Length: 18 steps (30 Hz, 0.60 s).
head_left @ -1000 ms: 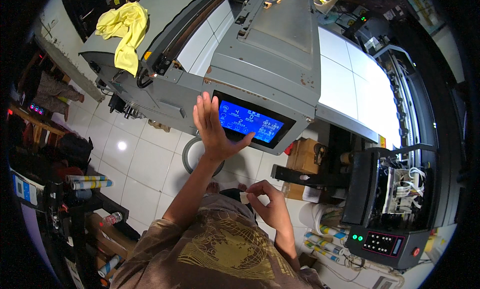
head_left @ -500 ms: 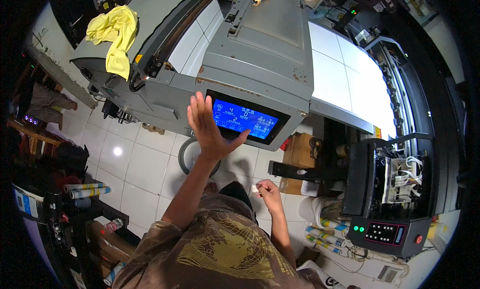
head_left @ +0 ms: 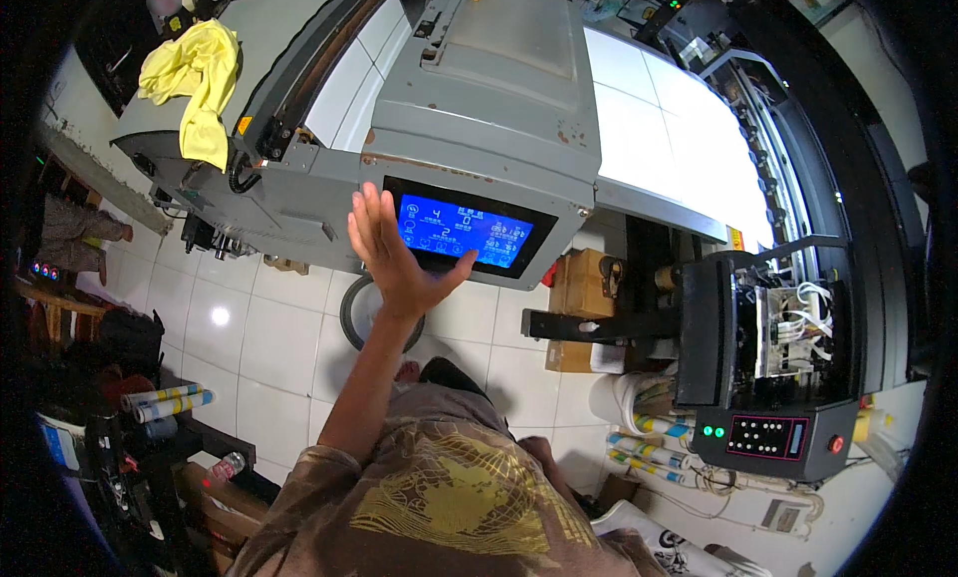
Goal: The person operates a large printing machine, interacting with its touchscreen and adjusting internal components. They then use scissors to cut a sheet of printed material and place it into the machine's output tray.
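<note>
My left hand [head_left: 397, 268] is raised at the lower left corner of a lit blue touch screen [head_left: 465, 230], which is set in the sloping front of a grey machine [head_left: 479, 168]. Its fingers point up beside the screen's left edge. The thumb stretches right across the lower part of the display, its tip at the bottom row of icons; whether it presses cannot be told. Nothing is in this hand. Of my right hand [head_left: 540, 451] only a dark, shaded part shows low beside my shirt, its fingers hidden.
A yellow cloth [head_left: 195, 88] lies on the machine's grey left surface. To the right stands a black printer [head_left: 768, 442] with lit buttons, near a bright white sheet [head_left: 659, 118]. Cardboard boxes [head_left: 584, 286], a round bin [head_left: 361, 312] and rolled tubes [head_left: 647, 457] are on the tiled floor.
My right hand, closed on something small and white in front of me before, has dropped back beside my body. My left hand stays at the screen. The whole view has shifted slightly.
</note>
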Each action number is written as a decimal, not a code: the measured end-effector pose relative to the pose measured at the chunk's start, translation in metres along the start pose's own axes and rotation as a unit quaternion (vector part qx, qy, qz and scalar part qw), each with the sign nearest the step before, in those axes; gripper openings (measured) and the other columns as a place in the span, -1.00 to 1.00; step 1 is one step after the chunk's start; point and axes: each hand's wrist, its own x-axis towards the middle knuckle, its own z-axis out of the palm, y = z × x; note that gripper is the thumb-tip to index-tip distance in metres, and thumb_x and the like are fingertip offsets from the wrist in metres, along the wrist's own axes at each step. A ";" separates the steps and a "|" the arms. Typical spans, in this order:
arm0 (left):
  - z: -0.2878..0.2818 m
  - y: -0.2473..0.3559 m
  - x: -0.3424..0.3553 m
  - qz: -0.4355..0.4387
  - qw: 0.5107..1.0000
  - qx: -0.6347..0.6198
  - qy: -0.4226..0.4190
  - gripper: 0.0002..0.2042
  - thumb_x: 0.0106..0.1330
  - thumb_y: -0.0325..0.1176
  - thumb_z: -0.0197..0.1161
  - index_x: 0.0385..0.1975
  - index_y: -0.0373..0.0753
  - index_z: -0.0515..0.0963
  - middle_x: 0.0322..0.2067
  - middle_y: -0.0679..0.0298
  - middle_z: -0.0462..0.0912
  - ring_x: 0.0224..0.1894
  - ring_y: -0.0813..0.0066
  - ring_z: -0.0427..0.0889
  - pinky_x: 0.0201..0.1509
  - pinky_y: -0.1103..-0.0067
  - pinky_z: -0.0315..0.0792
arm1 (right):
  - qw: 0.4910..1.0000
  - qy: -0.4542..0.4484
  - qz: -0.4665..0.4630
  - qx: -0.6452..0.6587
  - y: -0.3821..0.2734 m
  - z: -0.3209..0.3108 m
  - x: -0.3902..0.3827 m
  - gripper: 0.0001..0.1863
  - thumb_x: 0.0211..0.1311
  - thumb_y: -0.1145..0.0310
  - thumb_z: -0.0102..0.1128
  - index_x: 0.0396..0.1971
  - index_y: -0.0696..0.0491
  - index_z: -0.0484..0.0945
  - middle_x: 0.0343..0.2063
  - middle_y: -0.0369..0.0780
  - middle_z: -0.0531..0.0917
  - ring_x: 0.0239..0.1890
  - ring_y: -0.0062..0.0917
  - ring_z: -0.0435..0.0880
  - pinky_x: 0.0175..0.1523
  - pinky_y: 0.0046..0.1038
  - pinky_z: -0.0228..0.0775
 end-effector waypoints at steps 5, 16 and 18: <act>0.000 0.000 0.000 -0.001 1.000 -0.019 -0.002 0.29 -0.06 0.12 0.61 0.56 -0.25 -0.17 0.55 -0.20 -0.13 0.57 -0.30 -0.14 0.47 -0.27 -0.20 | 0.965 0.079 -0.084 0.236 0.015 0.018 -0.027 -0.61 0.29 0.10 0.36 -0.30 0.21 0.69 -0.52 -0.23 0.73 -0.53 -0.46 0.65 -0.37 -0.34 0.49; -0.005 0.005 0.004 0.008 1.000 -0.004 -0.010 0.26 -0.03 0.13 0.60 0.55 -0.31 -0.12 0.53 -0.25 -0.08 0.57 -0.30 -0.11 0.52 -0.16 -0.20 | 0.905 0.200 0.075 0.367 -0.051 -0.003 -0.014 -0.86 0.35 0.36 0.21 -0.26 0.12 0.63 -0.50 -0.25 0.68 -0.58 -0.54 0.63 -0.51 -0.45 0.49; -0.005 0.005 0.004 0.000 1.000 -0.010 -0.015 0.24 -0.02 0.13 0.59 0.54 -0.35 -0.09 0.53 -0.26 -0.08 0.57 -0.30 -0.14 0.52 -0.14 -0.22 | 0.906 0.193 0.078 0.367 -0.041 -0.005 -0.014 -0.83 0.39 0.34 0.18 -0.25 0.13 0.63 -0.47 -0.23 0.71 -0.54 -0.52 0.66 -0.47 -0.42 0.53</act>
